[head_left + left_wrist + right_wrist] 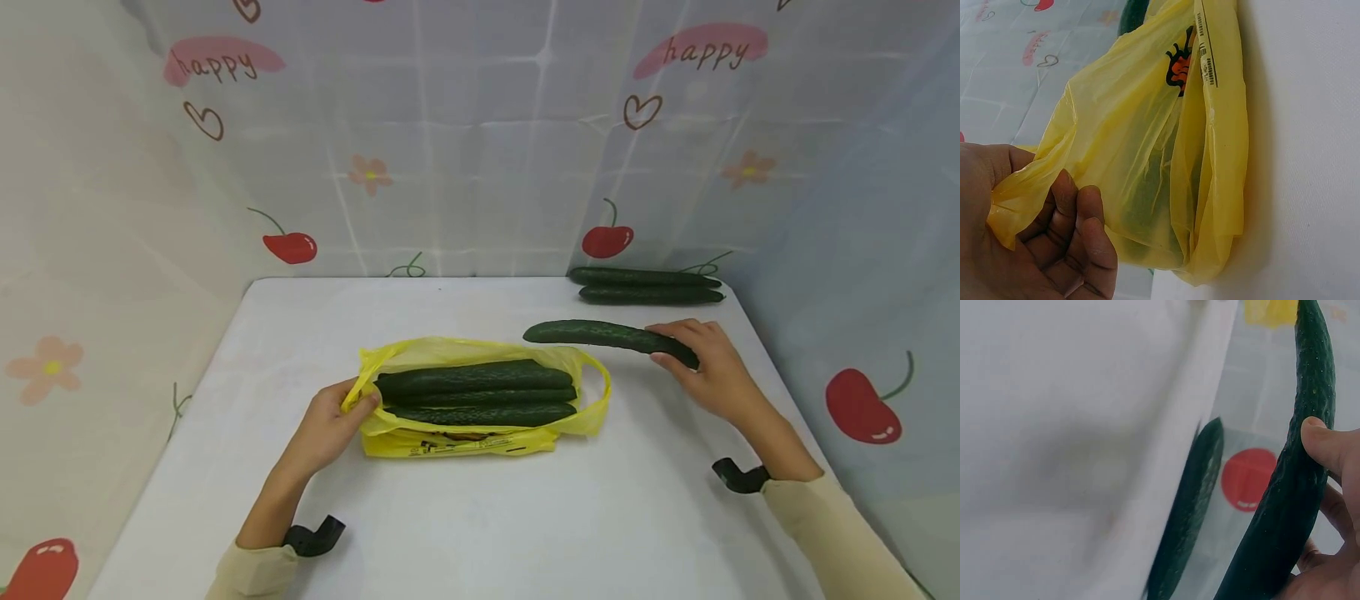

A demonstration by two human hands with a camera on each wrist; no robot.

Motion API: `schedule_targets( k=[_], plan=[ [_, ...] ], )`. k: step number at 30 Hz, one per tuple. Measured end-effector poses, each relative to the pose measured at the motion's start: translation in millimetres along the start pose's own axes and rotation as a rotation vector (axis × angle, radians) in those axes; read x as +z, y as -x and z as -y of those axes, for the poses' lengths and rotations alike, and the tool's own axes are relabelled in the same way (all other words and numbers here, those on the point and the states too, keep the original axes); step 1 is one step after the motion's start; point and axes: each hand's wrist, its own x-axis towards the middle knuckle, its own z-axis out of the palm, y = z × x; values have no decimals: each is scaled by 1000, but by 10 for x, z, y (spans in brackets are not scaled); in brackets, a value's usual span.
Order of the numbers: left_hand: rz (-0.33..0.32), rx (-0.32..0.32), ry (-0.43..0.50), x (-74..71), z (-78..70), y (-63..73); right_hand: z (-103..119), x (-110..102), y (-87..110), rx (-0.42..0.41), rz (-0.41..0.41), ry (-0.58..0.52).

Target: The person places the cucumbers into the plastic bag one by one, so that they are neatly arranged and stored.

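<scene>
A yellow plastic bag (480, 442) lies with its mouth spread on the white table, and several dark green cucumbers (480, 383) rest side by side inside it. My left hand (326, 429) pinches the bag's left handle; in the left wrist view the gathered plastic (1029, 194) passes between thumb and fingers. On the other side, my right hand (708, 367) grips one end of a long, slightly bent cucumber (592, 333), held above the table. Its far end points left, close to the bag's right handle loop (603, 387). The thumb lies across this cucumber (1279, 500) in the right wrist view.
Two more cucumbers (648, 295) lie together at the table's back right corner, against the curtain. The white table (495, 525) is bordered at the back and sides by printed curtains (480, 192). Black camera mounts (315, 537) sit on both wrists.
</scene>
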Motion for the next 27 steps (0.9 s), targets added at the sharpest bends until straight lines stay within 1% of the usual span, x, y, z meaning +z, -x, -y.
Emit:
schedule_targets(
  k=[4,12,19,27],
  plan=[
    [0,-8,-1,2,-2,1,132,9,12,-38,-10,-5],
    [-3,-16,-5,3,-5,16,368,116,49,-31,43,-13],
    [-1,-10,3,-4,9,26,538,227,55,-68,59,-46],
    [-3,-15,-7,-3,9,24,703,369,35,-75,84,-48]
  ],
)
